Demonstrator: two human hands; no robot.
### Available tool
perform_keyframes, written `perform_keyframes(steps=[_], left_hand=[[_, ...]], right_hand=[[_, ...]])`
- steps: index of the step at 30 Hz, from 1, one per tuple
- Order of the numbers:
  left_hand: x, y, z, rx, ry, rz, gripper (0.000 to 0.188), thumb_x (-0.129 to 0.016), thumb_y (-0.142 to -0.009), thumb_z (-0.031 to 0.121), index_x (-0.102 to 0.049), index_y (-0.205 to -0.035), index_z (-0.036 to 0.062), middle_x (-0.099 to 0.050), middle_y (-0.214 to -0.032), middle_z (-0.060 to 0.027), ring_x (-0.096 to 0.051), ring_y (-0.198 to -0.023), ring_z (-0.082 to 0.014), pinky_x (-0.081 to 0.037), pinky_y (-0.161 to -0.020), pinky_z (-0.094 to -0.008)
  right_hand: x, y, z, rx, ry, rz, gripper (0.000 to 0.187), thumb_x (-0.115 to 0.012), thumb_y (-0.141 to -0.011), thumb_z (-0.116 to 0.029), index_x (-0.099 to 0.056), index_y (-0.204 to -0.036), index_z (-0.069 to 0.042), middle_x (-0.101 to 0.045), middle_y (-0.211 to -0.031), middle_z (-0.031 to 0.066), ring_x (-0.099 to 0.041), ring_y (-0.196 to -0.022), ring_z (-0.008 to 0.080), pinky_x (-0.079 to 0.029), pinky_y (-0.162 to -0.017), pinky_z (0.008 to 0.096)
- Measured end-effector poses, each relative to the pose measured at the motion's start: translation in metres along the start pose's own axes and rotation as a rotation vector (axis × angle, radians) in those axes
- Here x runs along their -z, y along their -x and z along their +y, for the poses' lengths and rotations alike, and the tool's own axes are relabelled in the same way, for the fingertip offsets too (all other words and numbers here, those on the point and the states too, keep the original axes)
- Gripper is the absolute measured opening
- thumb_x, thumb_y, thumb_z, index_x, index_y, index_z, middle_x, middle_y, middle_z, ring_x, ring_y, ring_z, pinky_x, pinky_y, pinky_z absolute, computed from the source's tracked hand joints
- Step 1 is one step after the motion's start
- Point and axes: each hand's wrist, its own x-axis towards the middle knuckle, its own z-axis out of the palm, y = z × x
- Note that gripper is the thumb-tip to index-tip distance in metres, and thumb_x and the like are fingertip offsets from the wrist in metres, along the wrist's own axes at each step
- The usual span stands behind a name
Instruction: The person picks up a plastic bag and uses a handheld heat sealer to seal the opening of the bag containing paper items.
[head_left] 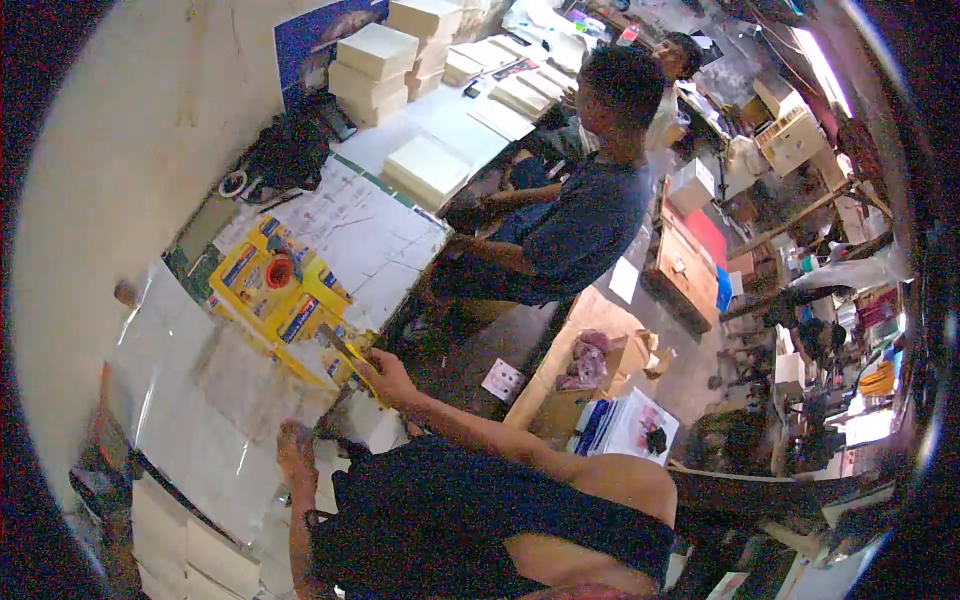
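My right hand [386, 376] pinches the near corner of a stack of yellow printed sheets [283, 292] with blue and red panels, lying flat on the worktable. A thin dark strip [335, 341] lies on the sheets just beyond its fingers; I cannot tell what it is. An orange tape roll [280, 271] sits on top of the yellow stack. My left hand [294, 447] rests fingers-down on glossy clear plastic sheets [205, 405] spread over the table, holding nothing.
Large white printed sheets [370, 235] lie beyond the yellow stack. Farther along are white paper piles [428, 168], stacked white boxes [375, 62] and a white tape roll [233, 183]. A person in a dark blue shirt [590, 225] sits at the table. A cardboard box [600, 372] stands on the floor.
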Motion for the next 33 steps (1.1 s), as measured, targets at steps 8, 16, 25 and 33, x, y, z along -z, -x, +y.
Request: perform_keyframes(steps=[8,16,25,33], left_hand=[[0.014,0.002,0.028,-0.085,0.093,0.214,0.029,-0.055,-0.084,0.013,-0.061,-0.107,-0.0036,-0.060,-0.114,-0.0170,-0.056,-0.107,-0.0341,-0.043,-0.094,-0.0393],[0.051,-0.027,0.098,0.090,0.669,0.313,0.040,-0.058,-0.087,0.024,-0.055,-0.118,-0.0006,-0.058,-0.118,-0.0150,-0.054,-0.111,-0.0265,-0.041,-0.096,-0.0373],[0.087,-0.080,0.217,0.210,1.571,0.027,0.043,-0.041,-0.094,0.043,-0.056,-0.114,0.0076,-0.060,-0.113,-0.0051,-0.056,-0.104,-0.0177,-0.044,-0.089,-0.0352],[0.076,-0.062,0.225,0.326,1.313,0.193,0.031,-0.065,-0.085,0.029,-0.067,-0.095,-0.0001,-0.068,-0.080,-0.0039,-0.063,-0.069,-0.0119,-0.051,-0.067,-0.0262]], right_hand=[[0.006,-0.005,-0.014,-0.040,0.008,0.040,0.035,-0.058,-0.088,-0.038,-0.060,-0.083,-0.003,-0.053,-0.058,0.0008,-0.048,-0.047,0.0076,-0.039,-0.043,0.0266],[0.000,0.014,-0.011,-0.154,-0.035,-0.034,0.034,-0.059,-0.087,-0.038,-0.061,-0.085,-0.004,-0.053,-0.055,0.0016,-0.049,-0.042,0.0099,-0.041,-0.039,0.0274],[-0.008,0.018,-0.024,-0.065,-0.074,-0.063,0.017,-0.059,-0.086,-0.018,-0.061,-0.081,-0.002,-0.054,-0.059,0.0016,-0.047,-0.052,0.0077,-0.040,-0.046,0.0254],[-0.008,0.034,-0.044,-0.079,0.080,-0.201,0.036,-0.054,-0.091,-0.038,-0.059,-0.081,-0.003,-0.059,-0.059,0.0061,-0.052,-0.045,0.0116,-0.043,-0.041,0.0281]])
